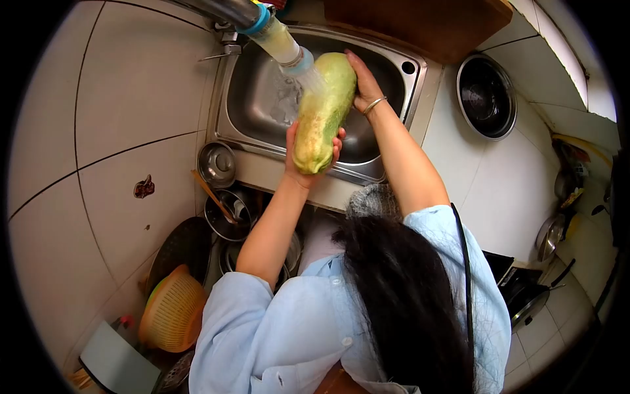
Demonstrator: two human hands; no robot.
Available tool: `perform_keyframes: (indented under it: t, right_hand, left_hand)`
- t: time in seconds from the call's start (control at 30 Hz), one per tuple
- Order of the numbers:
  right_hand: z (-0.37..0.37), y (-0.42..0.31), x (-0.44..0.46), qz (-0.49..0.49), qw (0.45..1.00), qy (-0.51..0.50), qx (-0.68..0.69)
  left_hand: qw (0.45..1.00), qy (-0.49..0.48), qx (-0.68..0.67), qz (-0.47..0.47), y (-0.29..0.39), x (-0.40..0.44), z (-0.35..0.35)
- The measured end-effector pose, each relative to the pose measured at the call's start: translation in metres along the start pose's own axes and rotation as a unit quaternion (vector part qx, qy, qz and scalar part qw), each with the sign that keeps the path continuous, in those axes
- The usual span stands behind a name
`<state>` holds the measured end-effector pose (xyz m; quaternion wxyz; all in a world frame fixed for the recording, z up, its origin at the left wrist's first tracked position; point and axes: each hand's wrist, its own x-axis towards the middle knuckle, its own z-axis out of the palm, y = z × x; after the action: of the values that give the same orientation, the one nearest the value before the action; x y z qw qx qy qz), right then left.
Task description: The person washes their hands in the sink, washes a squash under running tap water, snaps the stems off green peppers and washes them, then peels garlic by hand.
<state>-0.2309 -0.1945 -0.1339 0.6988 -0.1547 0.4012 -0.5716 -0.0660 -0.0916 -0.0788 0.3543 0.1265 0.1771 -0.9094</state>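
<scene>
A large pale green and yellow squash point(321, 115) lies tilted across the space above the steel sink point(252, 111). My left hand point(302, 178) cups its near end from below, fingers wrapped round both sides. At the far right side of the squash, my right hand point(365, 80) is pressed against it, with a bracelet on the wrist. Water runs from the faucet point(289, 52) onto the upper left side of the squash and splashes into the basin.
Behind the sink stands a brown wooden board point(420, 26). A dark metal bowl point(486, 96) is on the right counter. Metal bowls point(216, 164) and an orange strainer basket point(174, 312) sit at left. Pans point(528, 305) are at lower right.
</scene>
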Motion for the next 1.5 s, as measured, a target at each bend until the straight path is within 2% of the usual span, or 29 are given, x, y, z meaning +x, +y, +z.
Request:
perform_keyframes:
  t: [0.03,0.07,0.1,0.17,0.23,0.27,0.37,0.43,0.47,0.5,0.53,0.6,0.73,0.8,0.83,0.87,0.97,1.07,1.1,1.13,1.17,1.2,1.3,1.33,1.4,1.43,1.5]
  right_hand:
    - [-0.002,0.0,0.004,0.045,0.993,-0.005,0.105]
    - [-0.005,0.001,0.004,0.066,0.991,0.0,0.113]
    - [-0.004,0.001,0.004,0.055,0.996,0.005,0.071]
    - [-0.006,-0.004,0.016,0.024,1.0,0.013,-0.014]
    - [-0.001,-0.003,0.022,-0.029,0.99,0.048,-0.128]
    - [0.004,-0.001,0.026,-0.07,0.98,0.074,-0.172]
    - [0.014,0.008,0.024,-0.163,0.917,0.109,-0.348]
    - [0.025,0.009,0.019,-0.215,0.846,0.114,-0.475]
    - [0.032,0.02,-0.002,-0.204,0.825,0.084,-0.521]
    - [0.028,0.03,-0.017,-0.214,0.779,0.017,-0.59]
    - [0.037,0.03,-0.033,-0.18,0.811,0.012,-0.556]
    - [0.044,0.035,-0.065,-0.171,0.823,0.006,-0.542]
    - [0.034,0.025,-0.076,-0.083,0.88,-0.005,-0.468]
    - [0.036,0.002,-0.074,0.083,0.967,-0.013,-0.24]
    - [0.038,-0.008,-0.072,0.163,0.979,-0.016,-0.117]
    - [0.021,0.009,-0.06,0.13,0.98,-0.021,-0.148]
    - [0.027,-0.008,-0.077,0.053,0.979,-0.051,-0.188]
    - [0.024,0.0,-0.07,-0.053,0.919,-0.027,-0.389]
    - [0.027,0.0,-0.072,-0.098,0.856,-0.025,-0.507]
    - [0.029,-0.001,-0.079,-0.141,0.774,-0.023,-0.617]
    - [0.031,-0.002,-0.084,-0.181,0.677,-0.02,-0.713]
    - [0.038,-0.003,-0.086,-0.189,0.657,-0.015,-0.73]
    - [0.021,0.008,-0.078,-0.254,0.737,-0.014,-0.626]
    - [0.017,0.008,-0.078,-0.189,0.777,-0.01,-0.601]
    - [0.017,0.007,-0.083,-0.084,0.907,-0.027,-0.412]
    - [0.021,0.004,-0.083,-0.032,0.95,-0.037,-0.307]
    - [0.029,-0.004,-0.092,0.052,0.982,-0.001,-0.18]
  left_hand:
    - [1.0,-0.02,0.018,-0.011,0.004,0.002,-0.004]
    - [0.999,-0.038,0.034,-0.021,0.009,0.004,-0.012]
    - [0.997,-0.051,0.046,-0.03,0.009,0.002,-0.011]
    - [0.987,0.035,0.155,-0.015,0.02,0.006,-0.003]
    - [0.951,0.125,0.283,0.009,0.028,0.009,0.007]
    - [0.957,0.122,0.263,0.015,0.03,0.01,0.01]
    - [0.955,0.09,0.281,0.017,0.034,0.016,0.002]
    - [0.942,0.126,0.294,0.104,0.032,0.028,-0.013]
    - [0.932,0.144,0.299,0.146,0.031,0.033,-0.02]
    - [0.934,0.132,0.287,0.166,0.031,0.037,-0.017]
    - [0.936,0.12,0.275,0.186,0.032,0.041,-0.01]
    - [0.933,0.093,0.275,0.211,0.033,0.046,0.002]
    - [0.913,0.142,0.303,0.232,0.023,0.047,-0.002]
    - [0.932,0.124,0.233,0.25,0.006,0.052,-0.006]
    - [0.939,0.114,0.198,0.257,0.002,0.054,-0.007]
    - [0.945,0.092,0.194,0.246,0.001,0.053,-0.009]
    - [0.907,0.132,0.325,0.233,0.006,0.048,-0.006]
    - [0.875,0.15,0.394,0.236,0.033,0.066,-0.01]
    - [0.863,0.149,0.42,0.237,0.04,0.073,-0.004]
    - [0.863,0.237,0.392,0.212,0.043,0.078,0.001]
    - [0.875,0.232,0.345,0.249,0.041,0.081,0.002]
    - [0.884,0.226,0.298,0.28,0.036,0.084,0.008]
    - [0.9,0.192,0.211,0.33,0.032,0.088,0.012]
    - [0.902,0.178,0.204,0.337,0.032,0.085,0.019]
    - [0.903,0.137,0.21,0.349,0.033,0.08,0.023]
    - [0.9,0.15,0.2,0.357,0.034,0.08,0.025]
    - [0.894,0.177,0.178,0.37,0.032,0.081,0.031]
